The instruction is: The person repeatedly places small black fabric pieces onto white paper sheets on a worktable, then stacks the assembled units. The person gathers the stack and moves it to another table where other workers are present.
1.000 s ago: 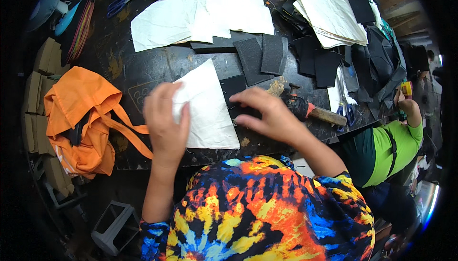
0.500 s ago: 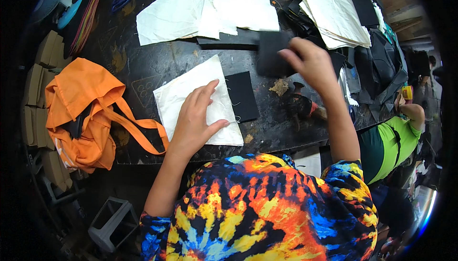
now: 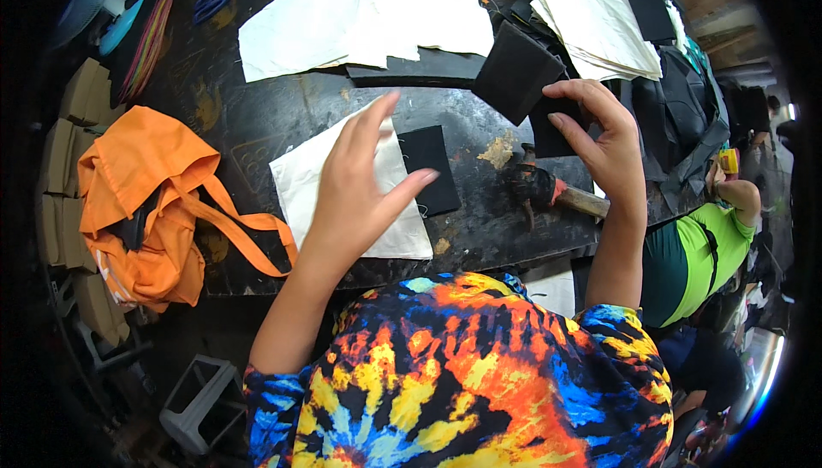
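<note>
Blk tilted pc point(image 3: 518, 72), qty 1: seen at R hand point(image 3: 613, 137) fingertips; thumb/index parted, grip can't be told. Est. light, semi-stiff, non-slip; best pinched by edge nearest R hand. L hand point(image 3: 361, 185): spread wide, nothing held, poised over wht cloth point(image 3: 301, 180).

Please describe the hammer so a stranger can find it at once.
At the dark table, find the right forearm. Immediately left of it lies the hammer, head pointing left. Unlike the plain black pieces beyond, it has a wooden handle with red near the head.
</note>
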Demonstrator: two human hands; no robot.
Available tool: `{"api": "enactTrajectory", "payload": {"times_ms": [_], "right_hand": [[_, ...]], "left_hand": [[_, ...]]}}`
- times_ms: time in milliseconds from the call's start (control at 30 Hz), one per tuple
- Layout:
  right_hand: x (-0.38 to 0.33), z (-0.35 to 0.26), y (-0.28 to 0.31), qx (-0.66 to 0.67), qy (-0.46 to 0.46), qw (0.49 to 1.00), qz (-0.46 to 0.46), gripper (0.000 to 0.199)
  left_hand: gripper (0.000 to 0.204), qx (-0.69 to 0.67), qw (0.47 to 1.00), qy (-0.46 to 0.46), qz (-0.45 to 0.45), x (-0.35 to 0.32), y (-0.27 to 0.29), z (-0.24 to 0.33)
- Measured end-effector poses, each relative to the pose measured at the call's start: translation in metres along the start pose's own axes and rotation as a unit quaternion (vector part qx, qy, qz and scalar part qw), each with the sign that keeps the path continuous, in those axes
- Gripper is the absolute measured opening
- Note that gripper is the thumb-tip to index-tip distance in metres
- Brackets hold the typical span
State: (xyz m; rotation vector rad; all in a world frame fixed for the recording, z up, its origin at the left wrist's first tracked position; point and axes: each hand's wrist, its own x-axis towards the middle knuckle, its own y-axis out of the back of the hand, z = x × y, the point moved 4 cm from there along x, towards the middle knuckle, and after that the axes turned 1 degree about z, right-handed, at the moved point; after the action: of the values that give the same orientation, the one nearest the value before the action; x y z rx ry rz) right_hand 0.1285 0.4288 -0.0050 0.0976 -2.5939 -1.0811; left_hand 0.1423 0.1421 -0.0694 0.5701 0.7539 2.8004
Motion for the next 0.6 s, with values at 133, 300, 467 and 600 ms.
{"api": "enactTrajectory", "payload": {"times_ms": [133, 300, 467, 600], "right_hand": [[-0.003, -0.006, -0.007, 0.059, 0.007, 0.997, -0.043, 0.031], [-0.004, 0.017, 0.021, -0.052, -0.020, 0.990, 0.131, 0.026], [-0.021, 0.029, 0.030, 0.068, -0.046, 0.976, 0.200, 0.030], [-0.035, 0.019, -0.015, 0.208, -0.089, 0.972, 0.064, 0.031]], "left_hand": [[0.087, -0.080, 0.996, -0.022, 0.039, 0.044, -0.038, 0.001], [0.076, -0.191, 0.964, 0.146, -0.114, 0.071, -0.077, -0.027], [0.064, -0.078, 0.993, 0.050, -0.070, 0.075, -0.092, -0.016], [0.047, 0.068, 0.983, -0.125, 0.117, 0.057, -0.033, -0.009]]}}
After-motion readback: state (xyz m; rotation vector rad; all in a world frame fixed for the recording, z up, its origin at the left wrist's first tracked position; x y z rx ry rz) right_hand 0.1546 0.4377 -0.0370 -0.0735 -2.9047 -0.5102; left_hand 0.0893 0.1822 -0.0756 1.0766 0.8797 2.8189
